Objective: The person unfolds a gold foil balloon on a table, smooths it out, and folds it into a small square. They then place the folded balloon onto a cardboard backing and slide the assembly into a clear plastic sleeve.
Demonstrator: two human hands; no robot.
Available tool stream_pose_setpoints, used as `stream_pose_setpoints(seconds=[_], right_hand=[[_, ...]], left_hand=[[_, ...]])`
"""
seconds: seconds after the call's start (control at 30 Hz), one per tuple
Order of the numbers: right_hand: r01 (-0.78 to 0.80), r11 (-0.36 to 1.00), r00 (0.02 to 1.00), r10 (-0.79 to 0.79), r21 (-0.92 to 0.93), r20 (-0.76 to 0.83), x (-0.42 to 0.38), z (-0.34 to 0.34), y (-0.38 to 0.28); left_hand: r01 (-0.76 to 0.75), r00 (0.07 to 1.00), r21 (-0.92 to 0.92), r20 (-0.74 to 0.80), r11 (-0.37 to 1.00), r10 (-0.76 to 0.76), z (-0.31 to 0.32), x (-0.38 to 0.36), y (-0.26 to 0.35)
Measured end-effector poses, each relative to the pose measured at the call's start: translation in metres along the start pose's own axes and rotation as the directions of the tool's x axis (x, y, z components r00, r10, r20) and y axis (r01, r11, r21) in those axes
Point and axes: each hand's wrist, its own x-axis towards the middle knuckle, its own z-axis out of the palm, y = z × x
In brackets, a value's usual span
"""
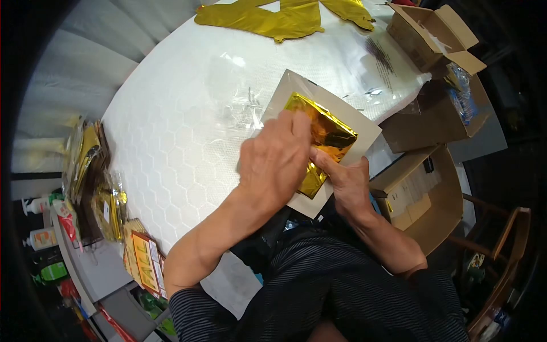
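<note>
A folded piece of shiny gold foil point(337, 138) lies on a pale grey rectangular card point(364, 130), tilted near the table's front edge. My left hand point(274, 151) is over the left part of the foil, fingers curled in and slightly blurred; its fingertips are hidden, so what they pinch cannot be made out. At the lower right of the foil, my right hand point(348, 185) grips foil and card, thumb on the foil and the other fingers partly hidden. Clear plastic wrap point(239, 102) lies just behind the card.
Flat gold foil shapes point(268, 21) lie at the table's far edge. Open cardboard boxes point(424, 43) stand along the right, one point(433, 211) near my right arm. Packaged gold items point(85, 159) and an orange "FALL" pack point(146, 262) line the left edge. A wooden chair point(513, 239) stands right.
</note>
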Motion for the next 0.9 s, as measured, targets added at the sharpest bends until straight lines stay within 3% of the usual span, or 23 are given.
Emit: stream_pose_setpoints(seconds=[0.17, 0.43, 0.63, 0.73, 0.9], right_hand=[[-0.025, 0.987, 0.999, 0.032, -0.159, 0.040, 0.000, 0.000, -0.006], [-0.037, 0.982, 0.999, 0.041, -0.186, 0.018, 0.003, -0.003, 0.000], [-0.049, 0.980, 0.998, 0.054, -0.191, 0.018, 0.005, 0.001, -0.004], [-0.062, 0.959, 0.997, 0.074, -0.278, 0.033, 0.007, -0.001, -0.006], [-0.072, 0.962, 0.997, 0.079, -0.263, 0.018, 0.007, -0.001, 0.000]], left_hand=[[0.129, 0.991, 0.153, -0.047, 0.980, -0.123, -0.001, 0.005, -0.013], [0.144, 0.989, -0.003, 0.025, 0.990, -0.144, -0.003, 0.004, -0.017], [0.119, 0.992, -0.048, 0.049, 0.992, -0.117, 0.001, -0.007, -0.025], [0.150, 0.986, -0.038, 0.073, 0.988, -0.147, 0.005, -0.011, -0.024], [0.108, 0.994, -0.031, -0.009, 0.994, -0.109, 0.011, -0.011, -0.034]])
